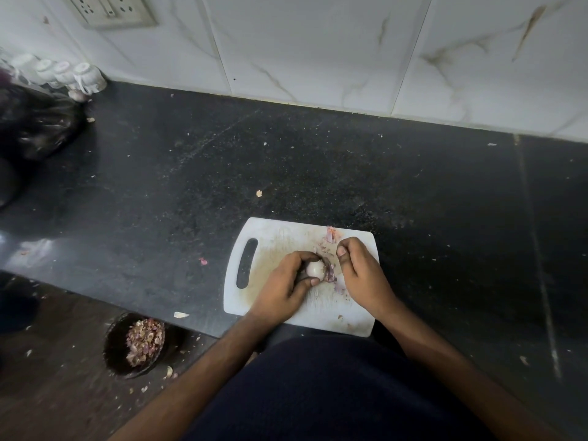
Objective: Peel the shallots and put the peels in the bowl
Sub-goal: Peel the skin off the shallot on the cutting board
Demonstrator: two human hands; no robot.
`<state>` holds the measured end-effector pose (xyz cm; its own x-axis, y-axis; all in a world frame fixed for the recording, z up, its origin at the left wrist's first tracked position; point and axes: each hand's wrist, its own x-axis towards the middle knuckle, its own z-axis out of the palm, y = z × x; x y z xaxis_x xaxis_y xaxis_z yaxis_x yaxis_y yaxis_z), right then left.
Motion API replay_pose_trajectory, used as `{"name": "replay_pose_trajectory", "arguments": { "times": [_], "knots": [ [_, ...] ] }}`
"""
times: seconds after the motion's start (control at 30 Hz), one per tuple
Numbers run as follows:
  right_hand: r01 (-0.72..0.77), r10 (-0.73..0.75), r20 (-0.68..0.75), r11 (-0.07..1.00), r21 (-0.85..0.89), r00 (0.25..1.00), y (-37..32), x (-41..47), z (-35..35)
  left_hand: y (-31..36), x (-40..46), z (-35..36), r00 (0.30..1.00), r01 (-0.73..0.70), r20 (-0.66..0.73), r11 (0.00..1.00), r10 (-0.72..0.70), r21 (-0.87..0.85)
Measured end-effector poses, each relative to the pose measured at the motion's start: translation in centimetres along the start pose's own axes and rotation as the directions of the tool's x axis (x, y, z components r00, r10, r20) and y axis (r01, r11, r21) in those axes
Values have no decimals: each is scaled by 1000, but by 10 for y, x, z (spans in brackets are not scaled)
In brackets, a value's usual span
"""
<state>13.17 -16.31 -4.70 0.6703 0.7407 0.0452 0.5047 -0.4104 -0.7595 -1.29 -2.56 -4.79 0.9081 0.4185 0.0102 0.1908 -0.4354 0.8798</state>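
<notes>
Fingers (313, 256) of the left hand (283, 281) curl around a shallot (315, 269); right hand (359, 275) loosely curled, empty.

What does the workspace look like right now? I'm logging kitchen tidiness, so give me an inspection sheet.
Surface: black counter, speckled with small scraps.
Job's things: pale peeled shallot over the white cutting board; dark bowl of peels below the counter edge.
Clutter: loose peels on the board; black bag far left.
Hands: left hand grips the shallot; right hand curled beside it, contents unclear.
Cables: nothing seen.
Surroundings: marbled wall tiles, wall socket, white jars.
</notes>
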Motion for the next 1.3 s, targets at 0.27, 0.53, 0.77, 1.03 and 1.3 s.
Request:
{"name": "replay_pose_trajectory", "arguments": {
  "times": [0.27, 0.53, 0.77, 1.03, 1.3],
  "knots": [
    [58, -58, 8, 998, -33, 998, -8, -8, 3, 4, -2, -1, 999, -9, -35, 999, 7, -40],
    [76, -74, 21, 991, -113, 997, -6, -8, 5, 6, -6, 2, 997, -17, -74, 1000, 17, -6],
    [77, -73, 55, 994, -72, 996, -3, -8, 4, 8, -7, 2, 995, -4, -101, 1000, 1, -31],
    [197, -142, 168, 905, -376, 975, -4, -9, 7, 8, -7, 3, 995, 33, -87, 996, -40, -80],
    [60, -60, -38, 998, 14, 998, 2, -7, 4, 7, -3, 1, 993, -18, -120, 1000, 16, -19]
  ]
}}
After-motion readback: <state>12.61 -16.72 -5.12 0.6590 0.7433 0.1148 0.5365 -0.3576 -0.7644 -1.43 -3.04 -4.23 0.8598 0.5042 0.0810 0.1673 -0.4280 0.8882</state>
